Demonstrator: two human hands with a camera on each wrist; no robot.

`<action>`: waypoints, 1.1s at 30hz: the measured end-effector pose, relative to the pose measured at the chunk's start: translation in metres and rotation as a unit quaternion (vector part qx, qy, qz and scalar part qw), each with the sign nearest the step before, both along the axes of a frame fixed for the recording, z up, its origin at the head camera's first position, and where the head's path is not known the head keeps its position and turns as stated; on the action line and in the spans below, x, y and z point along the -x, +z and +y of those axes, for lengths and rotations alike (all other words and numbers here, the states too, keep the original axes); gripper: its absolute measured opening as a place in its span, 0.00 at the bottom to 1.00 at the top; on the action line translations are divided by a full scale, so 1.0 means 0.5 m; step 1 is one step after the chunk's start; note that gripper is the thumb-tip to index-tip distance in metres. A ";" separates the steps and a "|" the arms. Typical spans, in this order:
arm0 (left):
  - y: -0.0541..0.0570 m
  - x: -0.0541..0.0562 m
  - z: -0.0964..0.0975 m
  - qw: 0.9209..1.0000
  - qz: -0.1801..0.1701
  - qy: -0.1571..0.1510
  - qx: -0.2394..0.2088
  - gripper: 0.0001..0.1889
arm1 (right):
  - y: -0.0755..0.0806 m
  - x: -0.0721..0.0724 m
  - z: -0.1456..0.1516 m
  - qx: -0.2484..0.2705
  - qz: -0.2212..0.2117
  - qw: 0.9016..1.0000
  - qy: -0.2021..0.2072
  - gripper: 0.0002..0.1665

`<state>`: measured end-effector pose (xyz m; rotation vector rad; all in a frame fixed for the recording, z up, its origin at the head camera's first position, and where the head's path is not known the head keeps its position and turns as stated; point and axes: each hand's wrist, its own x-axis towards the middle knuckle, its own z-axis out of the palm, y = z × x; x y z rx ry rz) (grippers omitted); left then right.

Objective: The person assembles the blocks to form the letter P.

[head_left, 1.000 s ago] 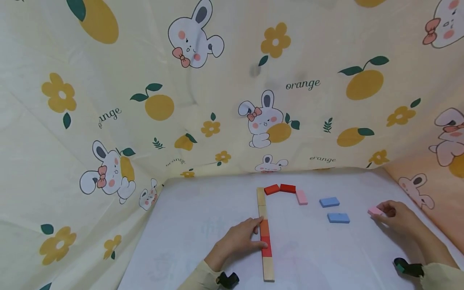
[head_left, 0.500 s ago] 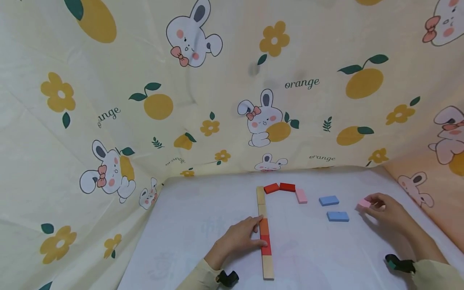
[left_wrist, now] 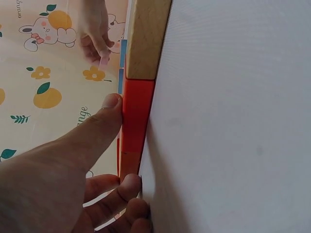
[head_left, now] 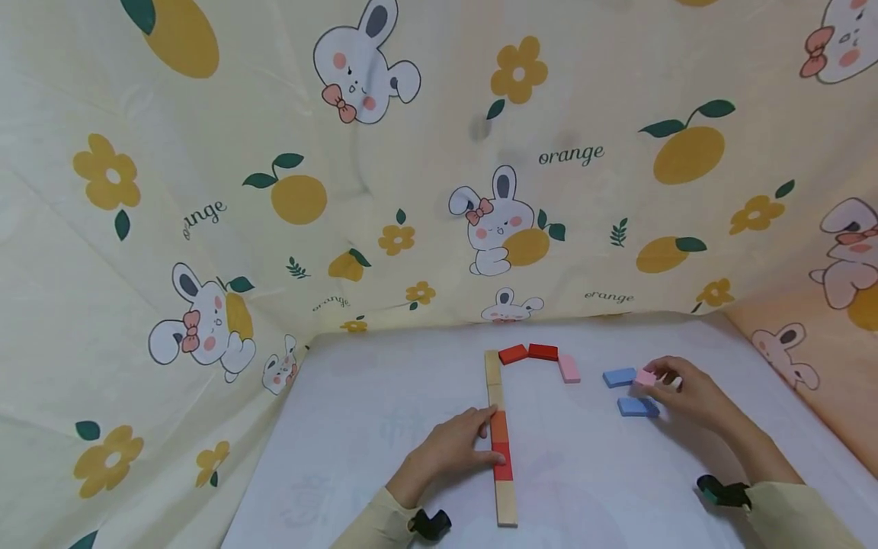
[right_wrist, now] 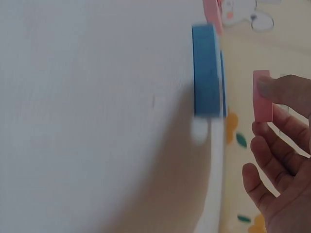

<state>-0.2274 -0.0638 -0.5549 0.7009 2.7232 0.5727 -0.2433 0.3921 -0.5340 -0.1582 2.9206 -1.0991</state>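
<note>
R hand (head_left: 693, 393) is pinching pink block (head_left: 643, 379) btwn thumb + fingers, holding it off tbl (head_left: 583, 480) nr 2 blue blocks (head_left: 620, 377). L hand (head_left: 446, 451) is lying relaxed, not gripping; thumb's touching red block (head_left: 503, 463), fingers are resting by orange block (head_left: 500, 428).

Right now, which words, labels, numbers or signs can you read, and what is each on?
"orange": cloth, right of center.
"orange": cloth, lower right.
"orange": cloth, lower left, blurred.
"ange", start creased: cloth, far left.
Left wrist view: more cloth lettering, cut off or covered.
Table marks: too faint.
Blocks: none readable.
</note>
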 end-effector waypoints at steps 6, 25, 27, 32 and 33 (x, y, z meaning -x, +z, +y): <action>0.004 -0.001 0.002 1.000 -0.003 0.005 0.001 0.50 | 0.004 0.012 -0.055 0.019 0.012 0.999 0.029 0.26; 0.007 -0.004 0.000 1.000 -0.009 0.007 -0.001 0.49 | -0.019 0.045 -0.198 0.025 0.049 0.992 0.113 0.21; 0.008 -0.004 0.000 1.000 -0.008 0.006 -0.002 0.49 | -0.022 0.046 -0.212 0.025 0.046 0.992 0.117 0.22; 0.007 -0.004 0.000 1.000 -0.006 0.003 -0.003 0.50 | -0.030 0.051 -0.250 0.027 0.033 0.991 0.128 0.22; 0.007 -0.003 0.000 1.000 -0.006 0.003 -0.003 0.50 | -0.032 0.052 -0.258 0.026 0.033 0.991 0.130 0.22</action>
